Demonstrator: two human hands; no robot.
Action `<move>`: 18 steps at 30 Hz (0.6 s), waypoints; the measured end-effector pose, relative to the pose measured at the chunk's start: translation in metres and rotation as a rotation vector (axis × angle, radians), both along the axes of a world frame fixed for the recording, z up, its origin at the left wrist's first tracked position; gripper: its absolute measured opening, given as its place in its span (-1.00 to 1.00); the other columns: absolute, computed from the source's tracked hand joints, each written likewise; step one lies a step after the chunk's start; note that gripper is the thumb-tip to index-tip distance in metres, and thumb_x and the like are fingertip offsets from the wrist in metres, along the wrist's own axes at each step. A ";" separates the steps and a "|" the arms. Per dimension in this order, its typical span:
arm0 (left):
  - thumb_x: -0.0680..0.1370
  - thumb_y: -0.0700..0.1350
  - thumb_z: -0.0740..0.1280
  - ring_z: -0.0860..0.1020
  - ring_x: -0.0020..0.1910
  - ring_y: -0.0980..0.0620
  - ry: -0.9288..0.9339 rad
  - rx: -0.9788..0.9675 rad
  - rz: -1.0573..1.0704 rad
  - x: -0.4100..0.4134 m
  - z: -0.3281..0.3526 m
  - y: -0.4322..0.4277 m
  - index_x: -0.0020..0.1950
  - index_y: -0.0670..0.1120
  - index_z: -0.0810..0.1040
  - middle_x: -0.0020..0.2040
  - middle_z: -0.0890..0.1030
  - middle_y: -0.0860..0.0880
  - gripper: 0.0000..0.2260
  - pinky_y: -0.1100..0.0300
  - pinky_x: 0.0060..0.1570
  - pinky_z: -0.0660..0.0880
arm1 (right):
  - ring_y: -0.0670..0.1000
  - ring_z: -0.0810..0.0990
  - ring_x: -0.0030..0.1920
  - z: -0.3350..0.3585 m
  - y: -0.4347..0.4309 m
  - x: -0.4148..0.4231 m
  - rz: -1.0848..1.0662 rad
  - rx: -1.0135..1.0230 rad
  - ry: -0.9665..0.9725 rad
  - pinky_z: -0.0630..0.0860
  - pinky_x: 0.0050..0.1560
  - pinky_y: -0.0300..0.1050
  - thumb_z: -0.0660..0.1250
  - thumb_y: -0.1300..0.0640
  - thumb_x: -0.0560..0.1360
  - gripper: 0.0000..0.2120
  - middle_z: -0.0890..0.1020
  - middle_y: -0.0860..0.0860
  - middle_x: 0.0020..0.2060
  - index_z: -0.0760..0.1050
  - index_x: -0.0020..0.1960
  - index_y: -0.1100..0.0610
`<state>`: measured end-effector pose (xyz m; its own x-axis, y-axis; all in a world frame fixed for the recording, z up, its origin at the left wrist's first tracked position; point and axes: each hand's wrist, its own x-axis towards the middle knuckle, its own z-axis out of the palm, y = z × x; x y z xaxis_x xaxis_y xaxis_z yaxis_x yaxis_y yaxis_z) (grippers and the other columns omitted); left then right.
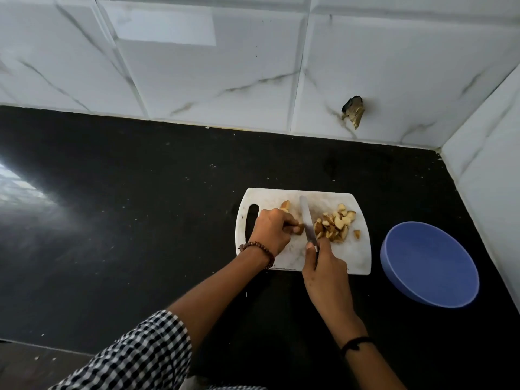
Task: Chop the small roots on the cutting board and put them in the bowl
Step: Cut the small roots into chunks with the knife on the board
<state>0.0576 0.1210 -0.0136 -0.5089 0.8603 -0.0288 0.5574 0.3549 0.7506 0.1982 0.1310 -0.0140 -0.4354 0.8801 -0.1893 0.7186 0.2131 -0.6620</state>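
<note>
A white cutting board (357,260) lies on the black counter. My left hand (271,228) pinches a small brown root (298,229) against the board. Another root piece (285,205) lies just beyond that hand. My right hand (323,267) grips the handle of a knife (307,219), whose blade points away from me and sits right beside the held root. A pile of chopped root pieces (336,223) lies on the board's right half. The blue bowl (430,263) stands to the right of the board and looks empty.
The black counter (140,220) stretches to the left. White marble-look tiled walls (225,66) close it off at the back and on the right, with a broken hole (353,111) in the back wall above the board.
</note>
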 end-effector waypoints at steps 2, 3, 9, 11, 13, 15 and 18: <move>0.50 -0.27 0.39 0.61 -0.06 0.10 0.001 -0.010 0.000 -0.001 0.001 0.001 -0.02 -0.14 0.70 -0.09 0.69 -0.04 -0.87 0.39 0.00 0.45 | -0.12 0.58 -0.26 0.001 0.001 0.000 0.001 0.000 -0.001 0.40 -0.40 -0.32 0.05 -0.06 0.69 -0.68 0.56 -0.04 -0.20 0.29 0.41 -0.02; 0.50 -0.29 0.38 0.61 -0.06 0.09 0.002 -0.019 0.003 -0.001 0.001 0.002 -0.02 -0.14 0.69 -0.09 0.69 -0.04 -0.86 0.41 -0.01 0.44 | -0.12 0.57 -0.26 0.001 0.001 0.000 0.006 -0.006 0.008 0.38 -0.40 -0.33 0.05 -0.05 0.69 -0.68 0.56 -0.04 -0.20 0.30 0.40 -0.01; 0.48 -0.30 0.39 0.61 -0.05 0.11 0.006 -0.042 0.017 -0.002 0.000 0.005 0.00 -0.14 0.69 -0.08 0.69 -0.03 -0.85 0.40 0.05 0.45 | -0.11 0.57 -0.29 0.004 -0.004 -0.001 0.020 -0.001 0.021 0.37 -0.42 -0.33 0.04 -0.05 0.69 -0.73 0.55 -0.02 -0.23 0.34 0.31 0.01; 0.48 -0.30 0.40 0.61 -0.05 0.09 0.010 -0.045 0.017 -0.002 -0.001 0.006 -0.01 -0.15 0.69 -0.08 0.69 -0.04 -0.85 0.34 0.08 0.49 | -0.10 0.57 -0.30 0.002 -0.003 -0.002 0.015 -0.001 -0.005 0.39 -0.42 -0.30 0.04 -0.04 0.69 -0.74 0.54 -0.02 -0.23 0.34 0.29 0.02; 0.48 -0.30 0.41 0.62 -0.04 0.07 0.019 -0.051 0.023 -0.002 -0.002 0.007 -0.01 -0.15 0.69 -0.07 0.69 -0.04 -0.85 0.30 0.09 0.52 | -0.10 0.57 -0.29 0.001 -0.002 -0.004 0.018 0.015 -0.019 0.44 -0.39 -0.25 0.05 -0.03 0.69 -0.74 0.54 -0.03 -0.24 0.33 0.31 0.03; 0.48 -0.29 0.41 0.62 -0.04 0.07 0.024 -0.063 0.025 -0.001 -0.003 0.007 0.01 -0.14 0.69 -0.07 0.69 -0.05 -0.85 0.32 0.08 0.50 | -0.06 0.58 -0.26 0.000 -0.004 -0.006 0.029 0.035 -0.018 0.54 -0.32 -0.15 0.04 -0.02 0.69 -0.72 0.55 -0.01 -0.22 0.30 0.35 0.03; 0.49 -0.28 0.40 0.62 -0.04 0.06 0.033 -0.072 0.021 0.000 -0.002 0.008 0.02 -0.14 0.69 -0.06 0.69 -0.05 -0.85 0.31 0.07 0.50 | -0.05 0.58 -0.24 0.000 -0.002 -0.012 0.028 0.030 -0.018 0.57 -0.26 -0.12 0.05 0.00 0.69 -0.69 0.57 0.01 -0.18 0.25 0.41 0.02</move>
<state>0.0572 0.1287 -0.0159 -0.5287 0.8456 -0.0736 0.5731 0.4195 0.7040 0.1865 0.1289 -0.0145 -0.4567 0.8730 -0.1709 0.7239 0.2531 -0.6418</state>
